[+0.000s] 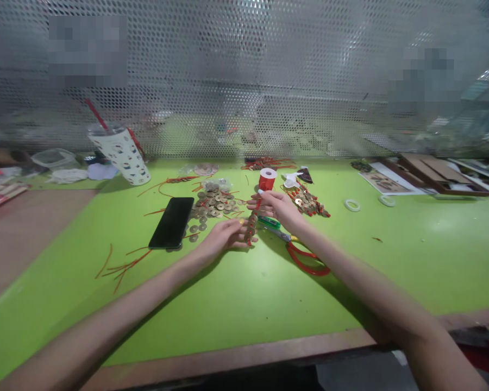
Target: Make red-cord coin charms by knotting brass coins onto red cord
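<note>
Both hands meet just right of the black phone (171, 222): left hand (224, 237) pinches the lower end of a string of coins (251, 227) threaded on red cord, right hand (276, 206) grips its upper end, keeping it taut and upright. Loose coins (214, 202) lie piled beside the phone, within reach; a red cord spool (267, 178) stands beyond them, and scissors (297, 247) lie further right.

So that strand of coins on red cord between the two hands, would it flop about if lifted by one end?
Probably yes: the coin strand hangs on thin cord, so it would likely dangle and swing. The metal coins probably make it heavy for its size. Both the left hand and right hand hold it, which hints that it sags.
</note>
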The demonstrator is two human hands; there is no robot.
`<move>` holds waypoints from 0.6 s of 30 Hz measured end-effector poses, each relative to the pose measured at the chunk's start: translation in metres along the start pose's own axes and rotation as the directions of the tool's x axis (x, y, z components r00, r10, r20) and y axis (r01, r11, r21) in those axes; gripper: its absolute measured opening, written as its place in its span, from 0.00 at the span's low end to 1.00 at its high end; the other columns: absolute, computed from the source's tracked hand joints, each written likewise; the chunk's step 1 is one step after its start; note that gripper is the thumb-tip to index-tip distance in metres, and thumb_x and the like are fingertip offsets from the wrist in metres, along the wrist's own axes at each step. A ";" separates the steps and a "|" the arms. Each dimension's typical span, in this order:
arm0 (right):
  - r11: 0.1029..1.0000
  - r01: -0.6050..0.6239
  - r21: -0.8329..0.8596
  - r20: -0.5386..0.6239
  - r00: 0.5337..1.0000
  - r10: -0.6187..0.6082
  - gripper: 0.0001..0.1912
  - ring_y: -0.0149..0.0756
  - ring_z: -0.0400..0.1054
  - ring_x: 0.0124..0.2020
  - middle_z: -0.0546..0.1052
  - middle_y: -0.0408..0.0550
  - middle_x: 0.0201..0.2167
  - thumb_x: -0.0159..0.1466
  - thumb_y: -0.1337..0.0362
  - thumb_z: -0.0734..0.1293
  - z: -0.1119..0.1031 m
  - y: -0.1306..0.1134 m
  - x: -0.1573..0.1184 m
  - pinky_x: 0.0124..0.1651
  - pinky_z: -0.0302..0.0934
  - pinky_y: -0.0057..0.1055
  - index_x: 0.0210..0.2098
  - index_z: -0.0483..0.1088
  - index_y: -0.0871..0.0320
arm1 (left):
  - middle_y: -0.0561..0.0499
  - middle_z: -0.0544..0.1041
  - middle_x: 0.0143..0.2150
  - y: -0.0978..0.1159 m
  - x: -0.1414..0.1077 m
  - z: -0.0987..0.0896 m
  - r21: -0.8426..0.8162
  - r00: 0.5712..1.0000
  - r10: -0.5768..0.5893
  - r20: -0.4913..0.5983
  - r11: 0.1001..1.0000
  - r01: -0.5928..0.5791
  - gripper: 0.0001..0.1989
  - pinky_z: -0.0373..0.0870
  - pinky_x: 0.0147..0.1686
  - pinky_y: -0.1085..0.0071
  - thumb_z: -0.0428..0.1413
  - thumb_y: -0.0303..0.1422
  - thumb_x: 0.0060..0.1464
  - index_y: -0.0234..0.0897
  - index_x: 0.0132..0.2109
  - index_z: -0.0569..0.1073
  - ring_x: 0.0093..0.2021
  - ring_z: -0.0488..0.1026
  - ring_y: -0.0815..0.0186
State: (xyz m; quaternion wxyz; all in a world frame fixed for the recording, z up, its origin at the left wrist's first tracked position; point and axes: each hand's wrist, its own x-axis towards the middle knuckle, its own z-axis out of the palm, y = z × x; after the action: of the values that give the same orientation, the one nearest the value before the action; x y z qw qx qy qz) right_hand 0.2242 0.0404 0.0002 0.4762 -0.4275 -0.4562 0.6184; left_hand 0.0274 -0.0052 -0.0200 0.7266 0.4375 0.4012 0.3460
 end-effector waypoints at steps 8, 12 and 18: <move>0.949 0.063 -0.309 -0.184 0.975 -0.125 0.06 0.32 0.75 0.27 0.81 0.49 0.30 0.63 0.64 0.70 -0.019 0.000 0.009 0.30 0.69 0.26 0.33 0.77 0.60 | 0.42 0.82 0.42 -0.001 -0.015 0.001 0.112 0.990 -0.004 -0.142 0.994 0.020 0.15 0.80 0.39 0.65 0.65 0.22 0.50 0.30 0.46 0.77 0.36 0.82 0.62; 0.962 0.043 -0.270 -0.198 0.975 -0.099 0.05 0.32 0.74 0.29 0.79 0.48 0.29 0.61 0.65 0.72 -0.028 0.003 0.007 0.30 0.68 0.25 0.30 0.76 0.61 | 0.42 0.82 0.41 0.000 -0.020 0.000 0.162 0.990 0.006 -0.142 0.987 0.018 0.17 0.81 0.39 0.63 0.66 0.21 0.47 0.29 0.46 0.78 0.37 0.82 0.61; 0.994 -0.010 -0.111 -0.176 0.984 -0.010 0.09 0.28 0.67 0.26 0.73 0.43 0.24 0.59 0.63 0.69 -0.036 0.004 0.009 0.25 0.61 0.21 0.25 0.70 0.59 | 0.42 0.82 0.41 -0.002 -0.025 -0.006 0.282 0.985 0.102 -0.138 0.958 -0.059 0.15 0.81 0.42 0.59 0.66 0.27 0.47 0.31 0.45 0.78 0.38 0.81 0.60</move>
State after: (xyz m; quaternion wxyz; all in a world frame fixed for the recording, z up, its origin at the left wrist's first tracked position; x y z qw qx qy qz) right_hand 0.2560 0.0538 -0.0127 0.4901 -0.5063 -0.4462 0.5517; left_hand 0.0117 -0.0248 -0.0170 0.6110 0.5233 0.4814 0.3481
